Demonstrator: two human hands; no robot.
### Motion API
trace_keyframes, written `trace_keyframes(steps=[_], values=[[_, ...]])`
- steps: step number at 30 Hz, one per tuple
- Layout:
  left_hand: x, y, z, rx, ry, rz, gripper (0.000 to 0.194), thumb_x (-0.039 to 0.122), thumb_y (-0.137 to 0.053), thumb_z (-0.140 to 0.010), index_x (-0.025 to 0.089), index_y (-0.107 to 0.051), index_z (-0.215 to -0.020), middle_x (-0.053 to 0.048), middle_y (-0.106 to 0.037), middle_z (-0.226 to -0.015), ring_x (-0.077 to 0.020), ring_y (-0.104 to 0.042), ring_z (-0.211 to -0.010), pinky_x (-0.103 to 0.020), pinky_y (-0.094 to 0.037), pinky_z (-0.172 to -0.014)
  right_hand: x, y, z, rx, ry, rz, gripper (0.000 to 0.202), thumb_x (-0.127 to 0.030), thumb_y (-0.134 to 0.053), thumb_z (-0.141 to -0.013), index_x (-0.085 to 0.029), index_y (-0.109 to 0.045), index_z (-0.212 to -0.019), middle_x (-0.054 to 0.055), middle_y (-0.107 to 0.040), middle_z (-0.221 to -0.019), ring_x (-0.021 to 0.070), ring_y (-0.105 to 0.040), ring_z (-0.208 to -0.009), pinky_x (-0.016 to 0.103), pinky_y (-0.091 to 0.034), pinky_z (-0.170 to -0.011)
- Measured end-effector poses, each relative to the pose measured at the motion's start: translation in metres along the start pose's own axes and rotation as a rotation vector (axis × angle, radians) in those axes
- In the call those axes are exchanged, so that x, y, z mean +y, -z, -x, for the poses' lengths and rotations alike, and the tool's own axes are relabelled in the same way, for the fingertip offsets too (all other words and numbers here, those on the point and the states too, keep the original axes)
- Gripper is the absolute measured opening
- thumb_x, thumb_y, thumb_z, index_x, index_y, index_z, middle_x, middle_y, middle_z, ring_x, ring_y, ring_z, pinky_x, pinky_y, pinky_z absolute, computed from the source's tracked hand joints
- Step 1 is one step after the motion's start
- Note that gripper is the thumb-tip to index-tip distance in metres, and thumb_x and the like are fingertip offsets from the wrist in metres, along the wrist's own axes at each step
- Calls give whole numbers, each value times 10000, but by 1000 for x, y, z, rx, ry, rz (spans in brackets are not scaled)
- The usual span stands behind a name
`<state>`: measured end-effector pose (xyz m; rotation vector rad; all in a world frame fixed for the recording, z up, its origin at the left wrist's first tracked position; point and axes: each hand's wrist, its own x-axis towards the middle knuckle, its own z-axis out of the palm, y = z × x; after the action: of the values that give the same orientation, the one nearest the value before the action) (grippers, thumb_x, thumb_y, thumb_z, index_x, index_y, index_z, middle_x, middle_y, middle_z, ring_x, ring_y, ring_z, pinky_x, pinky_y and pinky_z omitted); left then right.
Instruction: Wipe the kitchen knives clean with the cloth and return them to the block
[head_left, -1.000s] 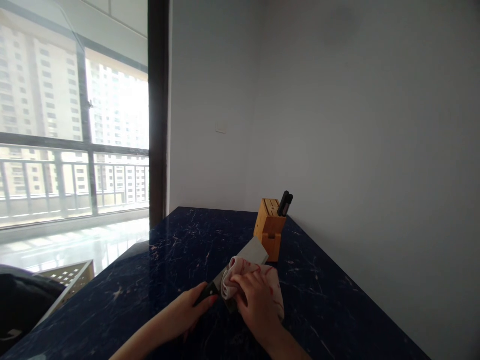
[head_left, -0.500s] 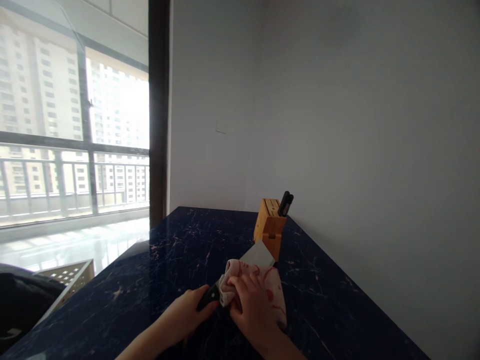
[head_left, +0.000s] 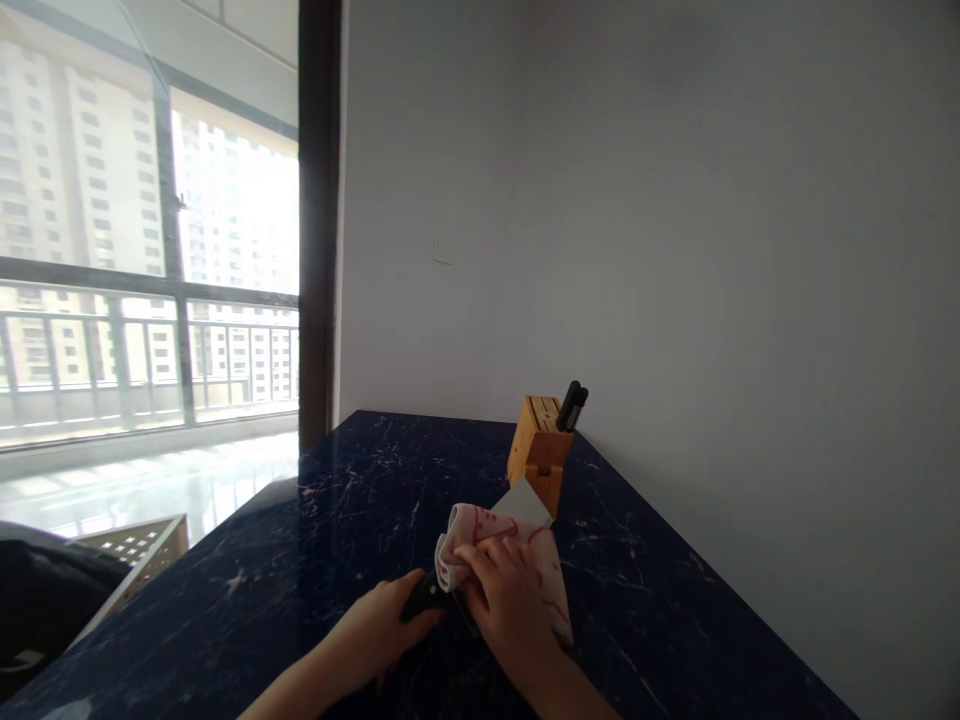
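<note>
A broad-bladed knife point(head_left: 526, 503) points away from me over the dark blue marbled table point(head_left: 390, 470). Its black handle is in my left hand point(head_left: 381, 622), fingers wrapped round it. A pink and white cloth with red marks point(head_left: 551, 570) lies folded over the blade, hiding most of it. My right hand point(head_left: 504, 598) grips the cloth against the blade, close to the handle. The blade's far corner shows beyond the cloth, in front of the wooden knife block point(head_left: 541, 450).
Black handles point(head_left: 572, 407) stick out of the knife block's right side. Grey walls point(head_left: 675, 250) border the table at the back and right. At the lower left are a perforated beige container point(head_left: 142, 548) and a black item point(head_left: 49, 590); large windows stand beyond.
My right hand and the cloth have shifted slightly up along the blade, covering more of it. The knife handle and my left hand have moved slightly right.
</note>
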<state>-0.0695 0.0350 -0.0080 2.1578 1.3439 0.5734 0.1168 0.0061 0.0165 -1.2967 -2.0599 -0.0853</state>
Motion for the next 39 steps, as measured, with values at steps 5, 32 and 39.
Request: trace_keyframes(steps=[5, 32, 39], values=[[2, 2, 2, -17, -12, 35, 293, 464, -456, -774, 207, -563, -864, -10, -688, -783, -181, -635, -701, -214, -405, -590, 17, 1, -5, 82, -119, 99, 362, -112, -487, -747, -300, -545, -1051, 8, -580, -888, 212, -481, -903, 358, -293, -821], [2, 2, 1, -29, 26, 14, 301, 462, -444, -768, 200, -570, -846, 6, -670, -694, -157, -619, -567, -201, -378, -482, 1, 1, 0, -33, -4, -2, 321, -127, -498, -788, -339, -542, -1026, -20, -561, -899, 192, -471, -904, 320, -316, -804], [-1, -1, 1, -106, 90, 67, 382, 512, -398, -775, 193, -550, -919, 6, -650, -605, -164, -605, -460, -203, -383, -389, 22, 2, -3, 20, -124, 83, 313, -135, -505, -775, -315, -549, -1027, -5, -565, -885, 205, -464, -922, 354, -265, -872]])
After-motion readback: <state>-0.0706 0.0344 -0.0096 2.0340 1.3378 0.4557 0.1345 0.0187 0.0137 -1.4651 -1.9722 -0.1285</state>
